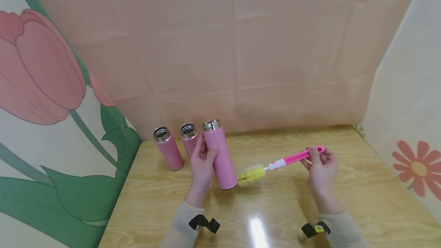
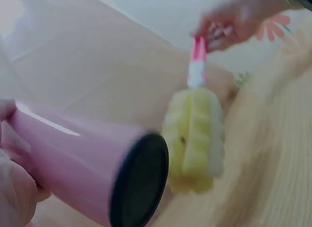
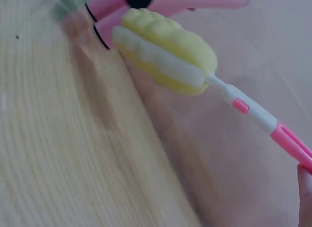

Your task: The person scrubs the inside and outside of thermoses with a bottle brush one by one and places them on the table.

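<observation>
My left hand [image 1: 202,162] grips a pink metal bottle [image 1: 222,158] around its side, tilted with its open silver mouth up and its black base toward the lower right. In the left wrist view that bottle [image 2: 92,154] shows its dark base. My right hand [image 1: 322,167] pinches the pink handle end of a bottle brush [image 1: 296,158]. The yellow and white sponge head [image 3: 163,53] points left, close beside the bottle's base in the head view. Only a bit of the right thumb [image 3: 305,193] shows in the right wrist view.
Two more pink bottles stand uncapped on the wooden table [image 1: 275,209]: one at the left [image 1: 169,150], the other [image 1: 190,141] partly behind my left hand. A plain pinkish cloth [image 1: 241,68] hangs at the back, with flower-printed sheets at both sides.
</observation>
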Action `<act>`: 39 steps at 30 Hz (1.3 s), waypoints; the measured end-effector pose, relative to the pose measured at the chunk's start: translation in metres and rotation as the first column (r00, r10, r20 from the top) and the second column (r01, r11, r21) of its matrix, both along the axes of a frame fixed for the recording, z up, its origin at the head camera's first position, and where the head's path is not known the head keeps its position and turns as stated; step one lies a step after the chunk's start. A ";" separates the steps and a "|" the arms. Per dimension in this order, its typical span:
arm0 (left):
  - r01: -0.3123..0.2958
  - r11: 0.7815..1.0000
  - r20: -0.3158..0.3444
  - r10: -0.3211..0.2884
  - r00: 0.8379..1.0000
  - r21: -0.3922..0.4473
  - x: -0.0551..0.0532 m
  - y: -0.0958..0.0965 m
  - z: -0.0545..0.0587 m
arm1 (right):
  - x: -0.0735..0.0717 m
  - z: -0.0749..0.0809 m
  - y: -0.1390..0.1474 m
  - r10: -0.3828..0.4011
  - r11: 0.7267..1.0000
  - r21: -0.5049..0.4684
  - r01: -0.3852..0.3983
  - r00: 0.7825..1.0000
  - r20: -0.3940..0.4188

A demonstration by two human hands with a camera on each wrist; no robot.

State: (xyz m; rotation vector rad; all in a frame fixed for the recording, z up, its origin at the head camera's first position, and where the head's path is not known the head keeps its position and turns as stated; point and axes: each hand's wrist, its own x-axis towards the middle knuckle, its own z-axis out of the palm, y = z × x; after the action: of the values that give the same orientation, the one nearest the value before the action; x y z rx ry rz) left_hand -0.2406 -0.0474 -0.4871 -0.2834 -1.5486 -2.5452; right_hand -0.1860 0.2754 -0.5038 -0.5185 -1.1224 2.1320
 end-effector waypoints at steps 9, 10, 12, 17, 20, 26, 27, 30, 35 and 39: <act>-0.132 0.986 0.063 0.139 0.988 -0.103 -0.017 0.007 -0.023 | 0.002 0.002 0.029 -0.097 0.994 -0.056 0.095 0.995 -0.038; -0.138 0.984 0.054 0.145 0.988 -0.116 -0.018 0.008 -0.025 | 0.003 0.002 0.032 -0.104 0.993 -0.061 0.101 0.994 -0.043; -0.141 0.980 0.030 0.147 0.989 -0.137 -0.019 0.010 -0.030 | 0.004 0.003 0.035 -0.116 0.992 -0.062 0.113 0.992 -0.050; -0.152 0.976 -0.015 0.152 0.988 -0.155 -0.024 0.017 -0.039 | 0.006 0.002 0.040 -0.121 0.991 -0.073 0.116 0.991 -0.064; -0.166 0.974 -0.033 0.163 0.986 -0.151 -0.028 0.020 -0.045 | 0.007 0.002 0.041 -0.115 0.989 -0.102 0.107 0.991 -0.072; -0.169 0.973 -0.028 0.167 0.986 -0.157 -0.035 0.022 -0.050 | 0.008 0.001 0.043 -0.090 0.984 -0.160 0.080 0.994 -0.057; -0.171 0.972 -0.023 0.169 0.985 -0.159 -0.036 0.022 -0.050 | 0.008 0.000 0.043 -0.084 0.982 -0.173 0.073 0.995 -0.053; -0.169 0.974 -0.019 0.169 0.986 -0.152 -0.038 0.022 -0.053 | 0.009 -0.001 0.043 -0.066 0.978 -0.200 0.057 0.997 -0.041; -0.164 0.976 -0.028 0.162 0.986 -0.143 -0.040 0.021 -0.057 | 0.010 -0.001 0.041 -0.058 0.972 -0.231 0.044 0.997 -0.057; -0.167 0.976 -0.014 0.167 0.986 -0.142 -0.041 0.021 -0.059 | 0.010 -0.001 0.039 -0.056 0.970 -0.241 0.037 0.996 -0.071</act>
State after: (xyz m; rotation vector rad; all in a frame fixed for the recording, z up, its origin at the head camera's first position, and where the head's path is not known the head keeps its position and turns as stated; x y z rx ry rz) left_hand -0.2819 -0.0267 -0.5463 -0.1637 -1.6806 -2.3118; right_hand -0.1764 0.3142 -0.5048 -0.5599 -0.8069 2.2390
